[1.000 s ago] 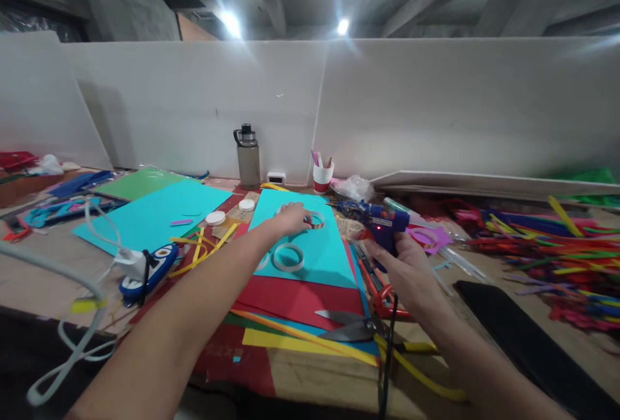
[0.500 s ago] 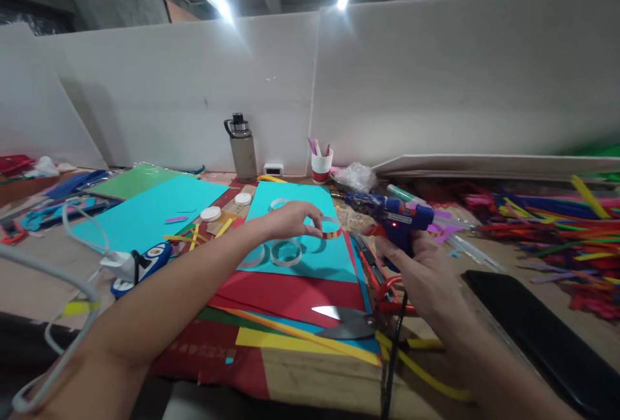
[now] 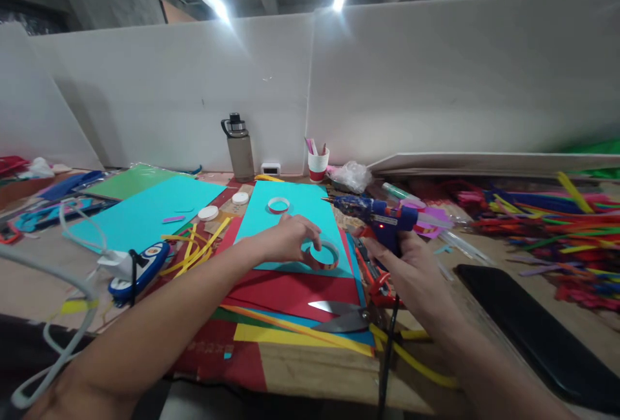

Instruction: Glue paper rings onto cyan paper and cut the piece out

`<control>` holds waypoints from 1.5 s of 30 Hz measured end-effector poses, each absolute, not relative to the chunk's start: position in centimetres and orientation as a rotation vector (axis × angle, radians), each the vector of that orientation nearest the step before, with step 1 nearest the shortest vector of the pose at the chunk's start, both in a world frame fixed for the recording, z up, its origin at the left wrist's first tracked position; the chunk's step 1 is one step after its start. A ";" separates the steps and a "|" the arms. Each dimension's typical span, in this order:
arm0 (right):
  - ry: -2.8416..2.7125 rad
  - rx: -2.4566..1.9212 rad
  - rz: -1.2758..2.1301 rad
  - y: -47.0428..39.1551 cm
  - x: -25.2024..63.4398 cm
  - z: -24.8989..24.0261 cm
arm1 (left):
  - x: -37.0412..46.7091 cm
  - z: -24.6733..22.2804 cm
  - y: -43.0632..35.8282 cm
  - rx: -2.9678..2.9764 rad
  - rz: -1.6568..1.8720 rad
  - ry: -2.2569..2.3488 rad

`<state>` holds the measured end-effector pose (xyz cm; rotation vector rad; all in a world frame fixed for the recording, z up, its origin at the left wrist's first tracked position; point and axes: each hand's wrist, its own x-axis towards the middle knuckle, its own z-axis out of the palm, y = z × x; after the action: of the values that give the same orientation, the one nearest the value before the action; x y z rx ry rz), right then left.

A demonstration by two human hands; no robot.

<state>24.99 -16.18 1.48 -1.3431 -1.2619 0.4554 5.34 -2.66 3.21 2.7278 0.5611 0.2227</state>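
Note:
My left hand (image 3: 290,239) reaches over a bright blue sheet (image 3: 256,197), its fingers pinching the left side of a pale paper ring (image 3: 330,257). This ring is low over the sheet; whether it touches cannot be told. Farther back on the sheet stands a second paper ring (image 3: 278,207). The hand and forearm cover part of the sheet. My right hand (image 3: 411,258) is wrapped round the grip of a blue glue gun (image 3: 387,214), which is held above the table with its nozzle pointing left, a small red light lit and the cord hanging down.
Scissors (image 3: 343,322) lie open on red paper (image 3: 295,291) near the front. A phone (image 3: 527,329) is at right, before a heap of colourful strips (image 3: 542,226). Behind stand a bottle (image 3: 241,155) and a cup (image 3: 318,165). A power strip (image 3: 140,274) and cables are at left.
My left hand has moved down and nearer with the ring. Several rings seen earlier near it no longer show. The glue gun has shifted slightly left in view.

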 end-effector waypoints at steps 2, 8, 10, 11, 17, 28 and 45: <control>-1.259 -1.349 0.450 -16.2 24.9 1.4 | 4.8 3.6 -2.4 2.712 0.325 0.633; -1.264 -1.361 0.453 -16.3 24.8 1.4 | 3.1 3.4 -3.9 2.808 0.601 0.424; -1.261 -1.387 0.453 -16.3 24.8 1.5 | 3.0 2.9 -4.9 2.869 0.641 0.352; -1.262 -1.398 0.452 -16.3 24.8 1.5 | 3.1 2.6 -5.3 2.896 0.645 0.353; -1.282 -1.397 0.482 -16.3 24.4 1.8 | 4.0 1.1 -5.8 2.993 0.463 0.442; -1.293 -1.396 0.485 -16.4 24.1 2.1 | 4.2 2.1 -4.4 2.873 0.332 0.462; -1.299 -1.382 0.479 -16.4 24.1 2.0 | 2.9 1.5 -4.5 2.831 0.458 0.520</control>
<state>24.11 -16.38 2.02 -1.3818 -1.2993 0.4789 2.88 -4.49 1.53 2.8305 0.5203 0.4584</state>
